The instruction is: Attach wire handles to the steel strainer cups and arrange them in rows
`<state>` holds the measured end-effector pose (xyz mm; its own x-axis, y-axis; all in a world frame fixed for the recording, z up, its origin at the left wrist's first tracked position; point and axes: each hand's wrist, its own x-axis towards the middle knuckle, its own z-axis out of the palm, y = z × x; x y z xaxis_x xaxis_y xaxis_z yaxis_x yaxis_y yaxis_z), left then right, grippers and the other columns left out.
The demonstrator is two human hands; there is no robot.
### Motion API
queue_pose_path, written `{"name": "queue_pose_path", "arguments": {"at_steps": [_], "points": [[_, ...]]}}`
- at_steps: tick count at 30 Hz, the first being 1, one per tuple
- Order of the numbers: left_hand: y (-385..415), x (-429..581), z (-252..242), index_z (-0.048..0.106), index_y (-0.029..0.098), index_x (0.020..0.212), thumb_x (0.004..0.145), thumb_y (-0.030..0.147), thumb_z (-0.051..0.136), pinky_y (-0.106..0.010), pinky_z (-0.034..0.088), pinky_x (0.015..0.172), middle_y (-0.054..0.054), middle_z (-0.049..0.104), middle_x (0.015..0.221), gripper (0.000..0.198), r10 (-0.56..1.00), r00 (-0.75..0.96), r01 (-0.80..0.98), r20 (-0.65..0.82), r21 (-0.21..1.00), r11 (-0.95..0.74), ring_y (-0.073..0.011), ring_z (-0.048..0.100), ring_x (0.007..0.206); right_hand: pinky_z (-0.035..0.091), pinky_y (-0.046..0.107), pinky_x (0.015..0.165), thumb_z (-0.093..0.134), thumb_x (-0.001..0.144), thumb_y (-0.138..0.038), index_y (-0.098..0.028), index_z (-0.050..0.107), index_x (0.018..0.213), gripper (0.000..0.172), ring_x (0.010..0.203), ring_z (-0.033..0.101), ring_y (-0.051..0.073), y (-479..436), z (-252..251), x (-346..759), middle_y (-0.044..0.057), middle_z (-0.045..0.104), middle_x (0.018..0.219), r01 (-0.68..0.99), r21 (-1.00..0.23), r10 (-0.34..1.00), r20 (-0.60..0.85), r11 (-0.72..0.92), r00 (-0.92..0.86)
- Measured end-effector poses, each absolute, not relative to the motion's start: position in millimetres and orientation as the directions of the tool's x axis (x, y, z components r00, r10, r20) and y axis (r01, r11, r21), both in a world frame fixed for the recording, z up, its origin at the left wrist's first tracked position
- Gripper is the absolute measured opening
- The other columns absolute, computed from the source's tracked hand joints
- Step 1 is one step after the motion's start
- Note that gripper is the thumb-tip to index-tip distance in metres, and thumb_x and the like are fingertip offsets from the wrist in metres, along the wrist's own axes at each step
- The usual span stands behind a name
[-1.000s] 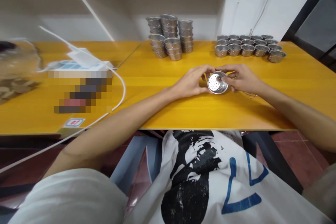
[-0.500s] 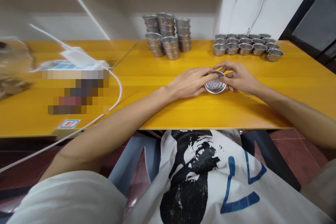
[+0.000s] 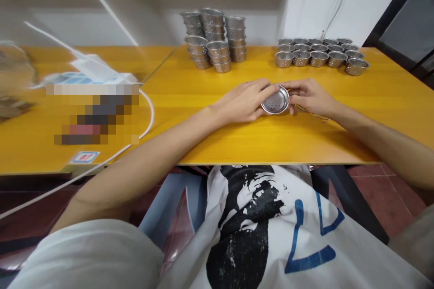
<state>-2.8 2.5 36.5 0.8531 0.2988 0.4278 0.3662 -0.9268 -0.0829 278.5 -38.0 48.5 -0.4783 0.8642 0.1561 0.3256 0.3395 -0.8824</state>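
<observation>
A small round metal strainer cup (image 3: 275,100) with a perforated bottom is held just over the yellow table, its open side tilted toward me. My left hand (image 3: 247,100) is closed on its left side, thumb along the rim. My right hand (image 3: 310,97) is closed at the right edge, fingertips on the rim. A thin gold-brown strand (image 3: 313,114), like wire or cord, shows beneath my right hand; I cannot tell whether the fingers hold it. The fingertips behind the cup are hidden.
Tall stacks of similar strainer cups (image 3: 214,31) stand at the back middle. Several single cups (image 3: 318,58) sit in rows at the back right. On the left lie a white cable (image 3: 151,115), a power strip (image 3: 127,79) and a blurred-out item (image 3: 98,115).
The cup has turned slightly in my hands, and my left thumb has drawn back from over its opening. More of the strand shows below my right hand. The view has tipped slightly down.
</observation>
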Motion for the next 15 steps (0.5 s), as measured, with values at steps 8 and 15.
{"name": "queue_pose_path", "arguments": {"at_steps": [8,15], "points": [[-8,-2,43,0.062,0.027,0.167,0.113,0.029,0.059,-0.051,0.060,0.103,-0.022,0.065,0.140,0.055,0.293,0.886,0.386,0.360,-0.222,-0.895,-0.0386,0.072,0.118,0.063,0.039,0.067,0.097,0.089,-0.052,-0.034,0.089,0.127,0.043,0.067,0.073,0.022,-40,53,283,0.002,0.082,0.090,0.303,-0.884,0.842,0.163,0.357,-0.515],[-14,0,47,0.062,0.026,0.167,0.106,0.018,0.059,-0.051,0.061,0.099,-0.023,0.061,0.140,0.061,0.313,0.887,0.409,0.340,-0.263,-0.874,-0.0403,0.071,0.120,0.065,0.037,0.065,0.092,0.093,-0.054,-0.032,0.087,0.134,0.046,0.072,0.075,0.021,-40,46,279,0.005,0.087,0.118,0.343,-0.837,0.838,0.224,0.427,-0.497]]}}
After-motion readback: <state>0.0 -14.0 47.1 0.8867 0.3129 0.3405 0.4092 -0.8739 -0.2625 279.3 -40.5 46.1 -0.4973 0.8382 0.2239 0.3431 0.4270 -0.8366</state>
